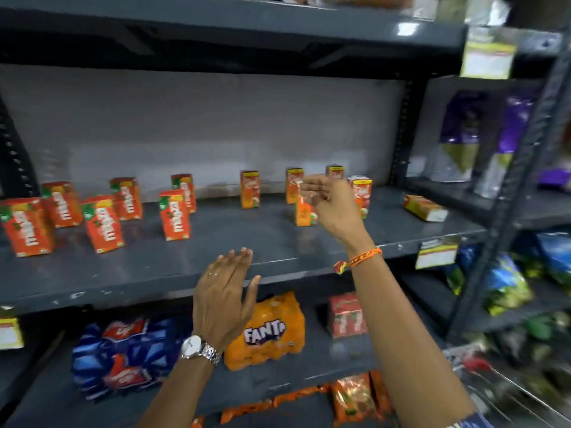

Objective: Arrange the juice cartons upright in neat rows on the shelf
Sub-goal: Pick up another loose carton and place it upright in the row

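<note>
Several small orange juice cartons stand upright on the grey shelf (216, 242): a red-orange group at the left (103, 223) and a yellow-topped group at the right (249, 189). One carton (425, 207) lies on its side at the shelf's far right. My right hand (332, 202) hovers in front of the right group with its fingers apart and nothing in it, partly hiding a carton (304, 213). My left hand (225, 298), flat and open, is at the shelf's front edge.
The lower shelf holds a Fanta pack (265, 332), a blue bottle pack (123, 353) and a red carton pack (347, 315). Snack bags (460, 134) fill the rack at the right. A price tag (435, 251) hangs from the shelf edge.
</note>
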The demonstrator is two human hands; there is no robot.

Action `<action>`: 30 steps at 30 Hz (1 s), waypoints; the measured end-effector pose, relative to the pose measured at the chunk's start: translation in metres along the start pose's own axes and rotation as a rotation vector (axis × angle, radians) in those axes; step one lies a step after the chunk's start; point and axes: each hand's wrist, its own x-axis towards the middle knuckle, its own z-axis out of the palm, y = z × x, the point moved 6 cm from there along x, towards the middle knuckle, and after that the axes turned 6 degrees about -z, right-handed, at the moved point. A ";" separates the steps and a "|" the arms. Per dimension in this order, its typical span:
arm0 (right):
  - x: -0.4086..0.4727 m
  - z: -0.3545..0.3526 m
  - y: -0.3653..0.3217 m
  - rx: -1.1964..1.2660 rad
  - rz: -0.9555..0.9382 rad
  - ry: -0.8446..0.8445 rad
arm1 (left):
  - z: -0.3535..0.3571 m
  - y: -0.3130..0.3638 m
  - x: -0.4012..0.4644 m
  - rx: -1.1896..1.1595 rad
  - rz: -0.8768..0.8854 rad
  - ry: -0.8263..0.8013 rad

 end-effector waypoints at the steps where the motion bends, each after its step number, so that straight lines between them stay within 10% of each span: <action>1: 0.000 -0.019 0.006 -0.002 0.014 0.029 | 0.006 0.011 0.003 0.004 0.016 -0.012; 14: 0.015 -0.189 0.108 -0.943 0.422 0.458 | 0.044 0.066 0.022 0.041 0.081 -0.058; 30: 0.009 -0.207 0.140 -0.814 0.795 0.316 | 0.043 0.067 0.019 0.060 0.049 -0.106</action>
